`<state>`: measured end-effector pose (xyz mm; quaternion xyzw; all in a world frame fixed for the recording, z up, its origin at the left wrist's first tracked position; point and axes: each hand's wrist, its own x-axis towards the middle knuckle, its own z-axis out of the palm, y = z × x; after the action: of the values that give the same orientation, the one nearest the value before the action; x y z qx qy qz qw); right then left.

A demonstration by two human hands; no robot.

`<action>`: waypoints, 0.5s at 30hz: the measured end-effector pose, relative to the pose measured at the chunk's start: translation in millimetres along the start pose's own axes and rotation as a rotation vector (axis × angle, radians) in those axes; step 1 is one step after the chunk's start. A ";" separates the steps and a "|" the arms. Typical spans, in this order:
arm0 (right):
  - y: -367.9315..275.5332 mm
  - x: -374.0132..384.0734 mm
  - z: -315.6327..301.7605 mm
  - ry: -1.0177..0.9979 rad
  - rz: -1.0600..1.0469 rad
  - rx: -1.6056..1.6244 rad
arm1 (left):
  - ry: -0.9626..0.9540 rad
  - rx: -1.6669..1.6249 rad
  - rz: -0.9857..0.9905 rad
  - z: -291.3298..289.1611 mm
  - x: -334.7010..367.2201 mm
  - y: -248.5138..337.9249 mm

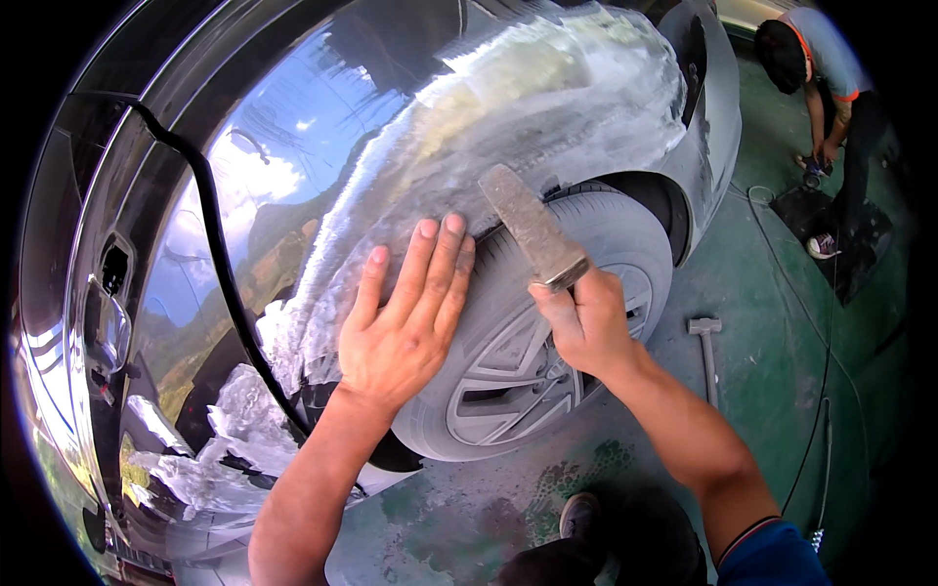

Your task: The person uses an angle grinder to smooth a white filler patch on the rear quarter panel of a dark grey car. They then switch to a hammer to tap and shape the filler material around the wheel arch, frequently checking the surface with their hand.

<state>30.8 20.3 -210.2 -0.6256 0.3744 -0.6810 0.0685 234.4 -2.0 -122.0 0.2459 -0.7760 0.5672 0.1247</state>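
My left hand (401,337) lies flat with its fingers stretched out on the sanded metal panel (532,107) above the wheel arch. My right hand (594,327) grips a flat, dusty metal bar (528,220) that looks like a body spoon. Its broad blade points up and left over the arch edge, beside my left fingertips; whether it touches the panel I cannot tell. Bare grey metal and whitish scuffed patches cover the panel, ringed by dark glossy paint (293,127). Below both hands sits the dusty wheel (547,381) with its tyre.
A hammer (704,342) lies on the green floor right of the wheel. Cables (796,283) and a thin hose (827,459) run across the floor there. At the far right another person (831,78) bends over a small tool (813,174) beside a black mat (860,254).
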 end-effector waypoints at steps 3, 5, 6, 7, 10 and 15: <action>-1.9 0.0 -1.1 0.081 -0.114 0.161 | 0.000 -0.008 -0.004 -0.3 0.1 0.3; 1.8 2.2 -0.4 0.019 -0.019 0.017 | -0.001 -0.008 -0.001 -0.4 0.3 -0.2; 2.5 3.4 -0.3 -0.011 0.028 -0.056 | -0.001 -0.002 0.003 0.1 0.3 -0.4; 0.8 3.1 -0.3 0.015 -0.008 0.006 | 0.000 0.005 0.008 0.2 0.5 -0.8; -2.0 2.8 0.9 0.033 -0.037 0.078 | -0.006 -0.021 -0.006 -1.4 1.4 -0.7; 1.3 0.9 5.5 0.042 -0.140 0.050 | -0.020 -0.032 -0.001 -1.2 -0.4 -0.8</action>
<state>35.0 16.5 -210.6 -0.6337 0.3139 -0.7064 0.0284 235.0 -1.1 -121.1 0.2499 -0.7861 0.5523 0.1209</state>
